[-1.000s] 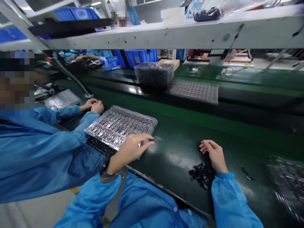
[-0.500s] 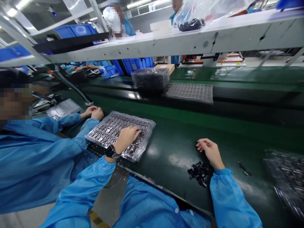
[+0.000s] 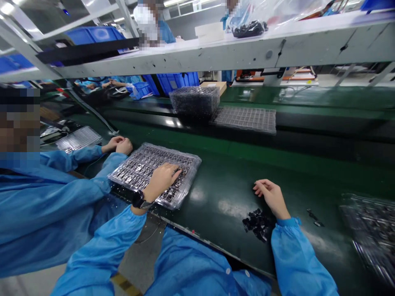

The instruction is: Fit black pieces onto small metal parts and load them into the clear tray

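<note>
Over a clear plastic tray (image 3: 194,161) filled with rows of small metallic and black parts, my left hand (image 3: 162,179) bends its fingers down toward the right-hand cells. Its thumb and fingertips are drawn together, and whatever lies between them is hidden. My right hand (image 3: 271,196) rests at the green work surface (image 3: 222,181), its fingers curled and pressed together. Something small and dark may be at its fingertips, too small to name. Just below it lies a loose pile of small black pieces (image 3: 256,224).
Another filled tray (image 3: 370,230) sits at the far right, with two small dark pieces (image 3: 314,217) beside it. A tray stack (image 3: 195,102) and a gridded tray (image 3: 245,119) stand behind. A co-worker's hands (image 3: 119,144) are close by on the left. A white shelf (image 3: 216,57) crosses overhead.
My left hand has shifted very slightly left over the tray, as the whole view moves a little. The right hand keeps its curled pose near the black pile.
</note>
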